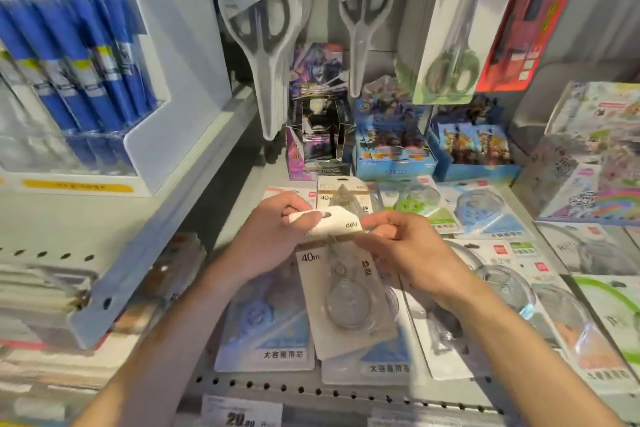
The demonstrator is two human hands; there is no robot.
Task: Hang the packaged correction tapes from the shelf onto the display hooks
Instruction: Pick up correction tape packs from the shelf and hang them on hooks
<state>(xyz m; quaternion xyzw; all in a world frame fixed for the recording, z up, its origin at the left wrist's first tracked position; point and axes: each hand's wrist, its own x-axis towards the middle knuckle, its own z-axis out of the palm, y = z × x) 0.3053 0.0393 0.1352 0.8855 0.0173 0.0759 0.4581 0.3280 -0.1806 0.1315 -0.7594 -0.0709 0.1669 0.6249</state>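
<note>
A beige packaged correction tape (346,302) marked "40m" hangs in front of me over the shelf, its top folded over. My left hand (273,232) pinches the folded top of the card from the left. My right hand (405,246) grips the same top from the right. A second beige pack (341,196) lies flat just beyond my hands. Several blue, green and clear correction tape packs (481,211) lie spread over the grey shelf (346,390). No display hook shows near the packs.
Packaged scissors (265,45) hang above the back of the shelf. Boxes of trading cards (391,146) stand along the rear. Blue pens (86,55) fill a white rack at left. Sticker sets (595,156) sit at right. A price tag (242,414) is on the shelf's front edge.
</note>
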